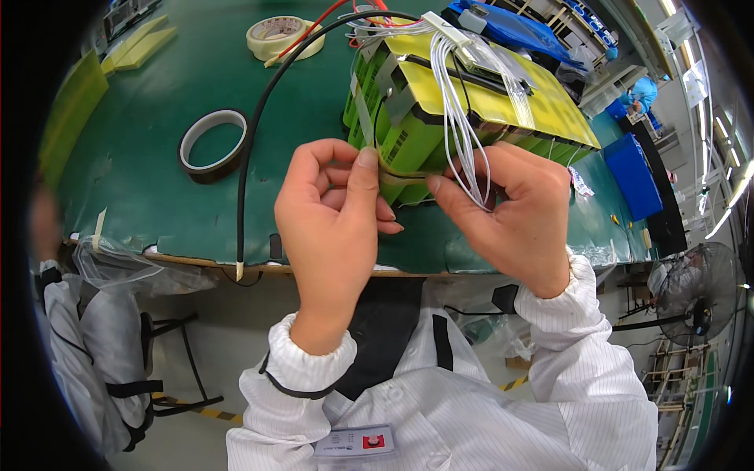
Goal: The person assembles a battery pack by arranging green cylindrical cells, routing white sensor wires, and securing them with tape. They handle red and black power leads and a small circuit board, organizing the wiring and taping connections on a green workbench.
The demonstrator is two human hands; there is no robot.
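A battery pack of green cells, with a yellow board on top, sits on the bench in front of me. A narrow amber strip runs across the lower part of its near end. My left hand pinches the strip's left side between thumb and fingers, close to the cells. My right hand is closed near the strip's right end, its thumb tip against it; the index finger is partly hidden. White wires hang from a white connector on the board and loop down across my right fingers.
Left of the pack, a black cable arches to the green bench's front edge. A brown tape roll and a cream tape roll lie beyond it. Blue bins and a fan stand right. Another person's sleeve shows left.
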